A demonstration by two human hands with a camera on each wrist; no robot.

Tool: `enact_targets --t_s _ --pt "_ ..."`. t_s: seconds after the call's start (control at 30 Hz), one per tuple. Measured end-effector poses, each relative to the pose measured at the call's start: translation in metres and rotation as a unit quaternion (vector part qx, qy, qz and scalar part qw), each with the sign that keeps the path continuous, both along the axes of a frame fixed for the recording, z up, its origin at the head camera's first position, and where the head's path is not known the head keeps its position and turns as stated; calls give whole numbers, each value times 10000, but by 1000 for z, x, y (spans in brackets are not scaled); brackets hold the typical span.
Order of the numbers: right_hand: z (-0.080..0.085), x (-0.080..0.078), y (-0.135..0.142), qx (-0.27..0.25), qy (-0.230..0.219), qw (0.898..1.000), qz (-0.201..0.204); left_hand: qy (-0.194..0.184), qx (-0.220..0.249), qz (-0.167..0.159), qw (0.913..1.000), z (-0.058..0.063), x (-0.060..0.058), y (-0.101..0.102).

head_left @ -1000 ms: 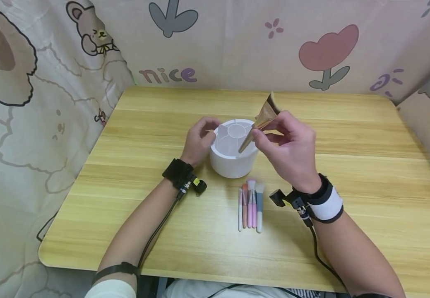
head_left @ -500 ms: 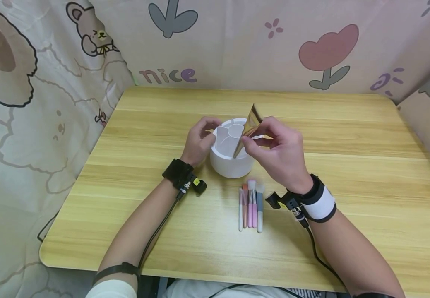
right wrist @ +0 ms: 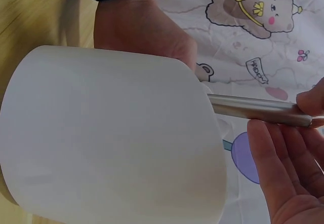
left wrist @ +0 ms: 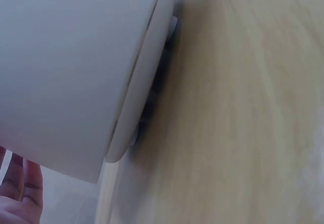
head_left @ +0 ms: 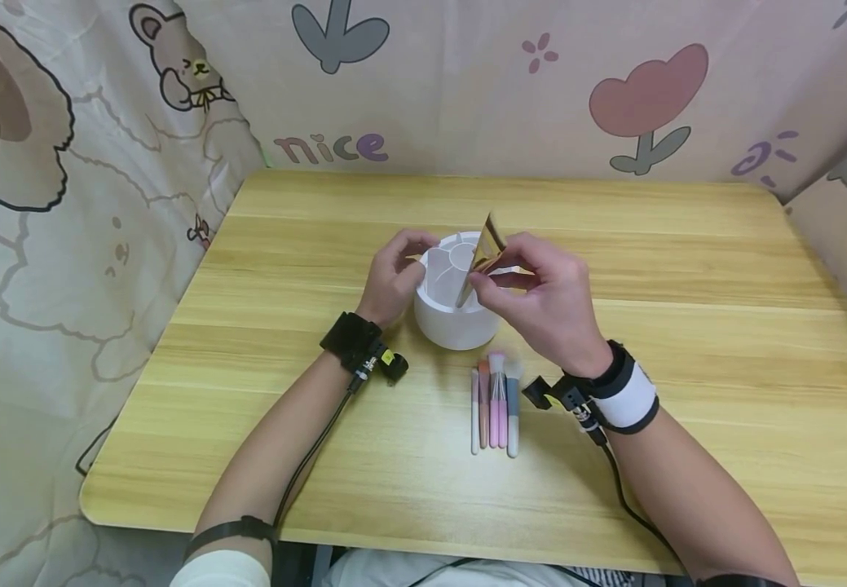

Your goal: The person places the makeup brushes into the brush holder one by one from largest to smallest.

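Note:
A white round divided brush holder (head_left: 456,326) stands on the table. My left hand (head_left: 390,281) grips its left rim, thumb at the near side; its fingers (left wrist: 30,183) show by the holder's wall (left wrist: 66,57) in the left wrist view. My right hand (head_left: 548,293) pinches a gold makeup brush (head_left: 483,249) with a flared, dark-edged top. It slants over the holder, narrow end down. In the right wrist view the brush's metallic stem (right wrist: 253,107) reaches in past the holder's rim, its lower end hidden behind the wall (right wrist: 111,133).
Several makeup brushes (head_left: 496,408) with pink, white and blue-grey handles lie side by side in front of the holder. The wooden table (head_left: 724,326) runs back to a patterned cloth (head_left: 452,81). Each wrist carries a strapped camera with a cable.
My right hand has moved left and slightly down, bringing the brush further over the holder and more upright. My left hand has stayed at the rim.

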State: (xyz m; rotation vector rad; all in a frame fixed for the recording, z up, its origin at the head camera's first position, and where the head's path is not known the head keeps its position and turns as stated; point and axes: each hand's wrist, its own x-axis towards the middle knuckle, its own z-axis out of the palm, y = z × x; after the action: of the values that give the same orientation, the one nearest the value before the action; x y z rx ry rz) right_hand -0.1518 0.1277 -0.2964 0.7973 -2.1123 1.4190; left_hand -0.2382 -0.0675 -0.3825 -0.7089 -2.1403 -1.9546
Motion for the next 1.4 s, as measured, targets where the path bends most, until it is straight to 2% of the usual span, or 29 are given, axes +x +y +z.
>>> enact_targets --t_s 0.3,0.67,1.4 --pt "-3 -3 -1 114 -131 9998 -40 19 63 -50 10000 -1 -2 0" --pt "-6 -6 0 378 -41 9991 -162 -5 161 -57 9999 -2 -2 2" --pt "-8 -6 1 555 -130 9982 -162 -54 206 -136 9997 -4 -3 0"
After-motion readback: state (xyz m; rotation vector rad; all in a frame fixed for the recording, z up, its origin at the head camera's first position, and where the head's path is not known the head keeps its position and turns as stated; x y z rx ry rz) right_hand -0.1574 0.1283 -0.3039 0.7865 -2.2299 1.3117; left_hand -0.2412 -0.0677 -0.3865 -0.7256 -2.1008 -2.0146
